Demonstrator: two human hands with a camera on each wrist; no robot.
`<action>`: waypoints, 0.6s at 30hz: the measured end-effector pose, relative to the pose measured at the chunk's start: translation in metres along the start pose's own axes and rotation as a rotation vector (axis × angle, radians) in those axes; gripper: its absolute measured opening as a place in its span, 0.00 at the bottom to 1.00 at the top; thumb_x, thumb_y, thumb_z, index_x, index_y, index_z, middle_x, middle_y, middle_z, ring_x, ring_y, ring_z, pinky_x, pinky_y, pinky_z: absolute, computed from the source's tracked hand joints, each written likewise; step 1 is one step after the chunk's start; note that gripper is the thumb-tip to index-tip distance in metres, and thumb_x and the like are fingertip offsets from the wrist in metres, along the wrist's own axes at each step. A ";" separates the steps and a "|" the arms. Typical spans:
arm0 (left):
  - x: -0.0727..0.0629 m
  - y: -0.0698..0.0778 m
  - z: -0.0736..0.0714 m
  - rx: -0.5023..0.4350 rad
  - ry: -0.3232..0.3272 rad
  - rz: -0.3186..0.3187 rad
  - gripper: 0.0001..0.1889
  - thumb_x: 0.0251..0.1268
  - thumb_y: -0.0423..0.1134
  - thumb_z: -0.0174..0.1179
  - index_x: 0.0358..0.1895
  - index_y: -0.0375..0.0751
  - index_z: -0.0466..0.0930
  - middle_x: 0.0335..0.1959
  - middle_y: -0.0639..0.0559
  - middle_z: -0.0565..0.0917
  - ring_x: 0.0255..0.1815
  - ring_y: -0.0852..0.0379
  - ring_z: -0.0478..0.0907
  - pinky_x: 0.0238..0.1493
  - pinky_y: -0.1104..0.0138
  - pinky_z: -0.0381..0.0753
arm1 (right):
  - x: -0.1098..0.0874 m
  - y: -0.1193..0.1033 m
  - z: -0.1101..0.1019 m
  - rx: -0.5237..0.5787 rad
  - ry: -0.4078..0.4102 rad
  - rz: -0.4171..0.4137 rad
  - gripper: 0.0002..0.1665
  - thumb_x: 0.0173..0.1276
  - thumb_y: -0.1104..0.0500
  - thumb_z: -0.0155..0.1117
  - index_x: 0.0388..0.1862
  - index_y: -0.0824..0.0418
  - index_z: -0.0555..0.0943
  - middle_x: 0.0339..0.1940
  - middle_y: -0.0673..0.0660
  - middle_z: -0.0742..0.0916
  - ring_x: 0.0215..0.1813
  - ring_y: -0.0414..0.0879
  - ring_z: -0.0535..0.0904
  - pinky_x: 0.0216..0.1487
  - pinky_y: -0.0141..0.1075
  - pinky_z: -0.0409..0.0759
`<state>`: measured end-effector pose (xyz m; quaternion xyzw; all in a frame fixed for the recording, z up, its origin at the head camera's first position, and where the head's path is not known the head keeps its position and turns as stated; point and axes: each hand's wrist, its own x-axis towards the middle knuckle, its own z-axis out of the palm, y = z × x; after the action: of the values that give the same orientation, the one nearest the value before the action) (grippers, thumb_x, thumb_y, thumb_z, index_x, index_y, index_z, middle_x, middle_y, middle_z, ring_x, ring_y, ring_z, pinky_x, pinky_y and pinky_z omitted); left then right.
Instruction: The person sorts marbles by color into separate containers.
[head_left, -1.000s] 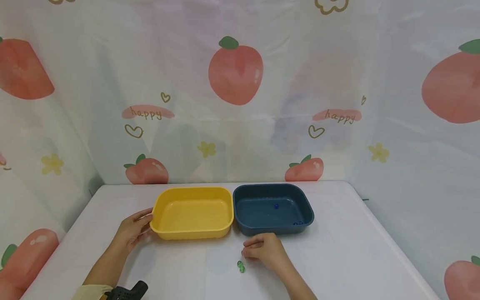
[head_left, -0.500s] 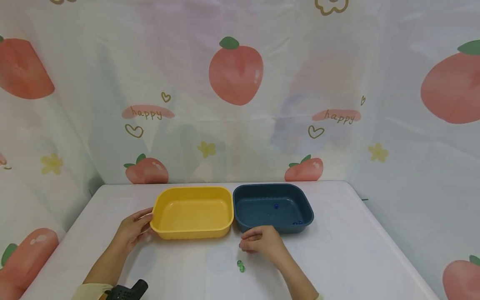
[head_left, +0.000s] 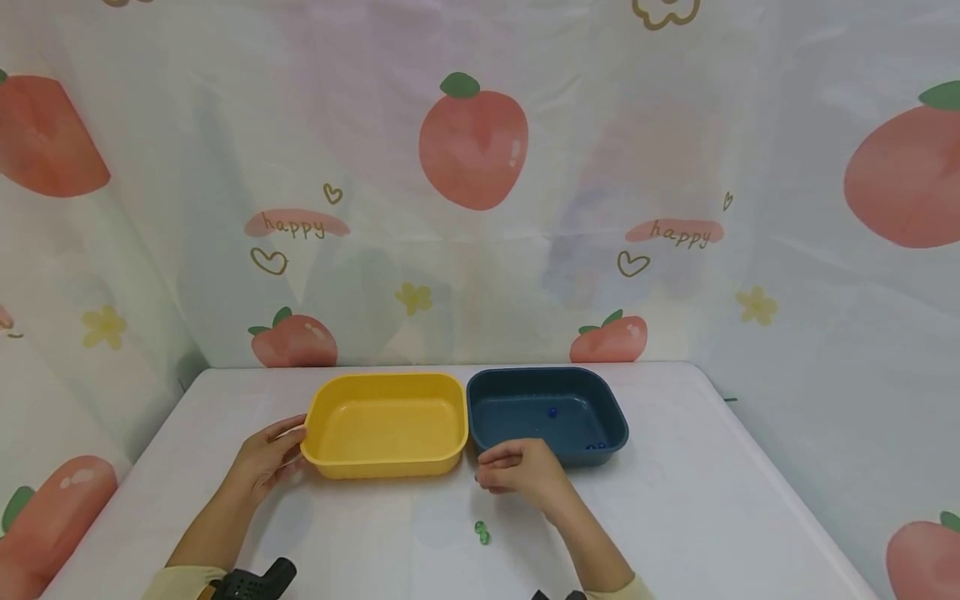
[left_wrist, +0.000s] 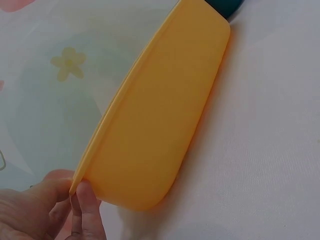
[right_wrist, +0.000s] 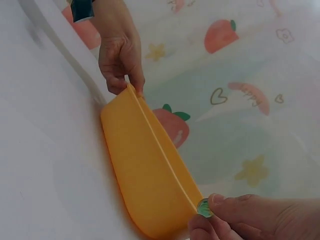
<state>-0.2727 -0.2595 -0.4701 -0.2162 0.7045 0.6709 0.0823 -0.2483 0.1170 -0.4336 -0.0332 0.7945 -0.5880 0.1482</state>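
My left hand (head_left: 264,460) pinches the left rim of a yellow plastic tub (head_left: 390,468); the left wrist view shows the thumb and fingers (left_wrist: 88,200) on either side of that rim. Between the thumb and fingers of my right hand (head_left: 528,477) is a clear green glass marble (right_wrist: 204,208), plain in the right wrist view. This hand hovers in front of the gap between the yellow tub and a dark blue tub (head_left: 547,457), overlapping the blue one's front corner. Two more green marbles (head_left: 482,532) lie together on the white table, nearer to me.
Both tubs stand side by side at the table's far edge. A few blue marbles (head_left: 552,412) lie inside the blue tub. Behind rises a fruit-printed curtain (head_left: 472,283). A black wrist device (head_left: 255,581) sits on my left forearm.
My right hand has risen away from the two green marbles toward the tubs, carrying the marble. The left hand stays at the yellow tub's rim.
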 end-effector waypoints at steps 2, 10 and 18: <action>0.001 0.000 0.000 -0.001 0.001 -0.002 0.30 0.72 0.44 0.58 0.73 0.39 0.63 0.52 0.49 0.80 0.36 0.65 0.79 0.42 0.72 0.85 | 0.002 -0.001 0.000 0.007 0.000 -0.005 0.15 0.59 0.67 0.73 0.44 0.72 0.84 0.32 0.58 0.90 0.35 0.46 0.87 0.39 0.38 0.88; 0.001 0.001 0.001 -0.004 0.007 -0.010 0.30 0.72 0.44 0.59 0.73 0.39 0.64 0.54 0.48 0.80 0.36 0.65 0.80 0.43 0.72 0.85 | 0.007 -0.007 0.000 -0.025 0.019 0.003 0.13 0.59 0.65 0.73 0.42 0.68 0.86 0.33 0.57 0.90 0.35 0.44 0.87 0.41 0.37 0.87; 0.000 -0.001 0.000 -0.025 0.004 0.003 0.30 0.71 0.42 0.59 0.73 0.37 0.63 0.44 0.55 0.82 0.35 0.65 0.80 0.42 0.72 0.85 | 0.017 -0.013 0.001 -0.030 0.045 -0.001 0.15 0.58 0.63 0.75 0.43 0.68 0.86 0.33 0.56 0.90 0.35 0.42 0.86 0.42 0.36 0.87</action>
<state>-0.2728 -0.2594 -0.4709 -0.2175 0.6963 0.6796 0.0774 -0.2653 0.1078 -0.4247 -0.0226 0.8063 -0.5766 0.1297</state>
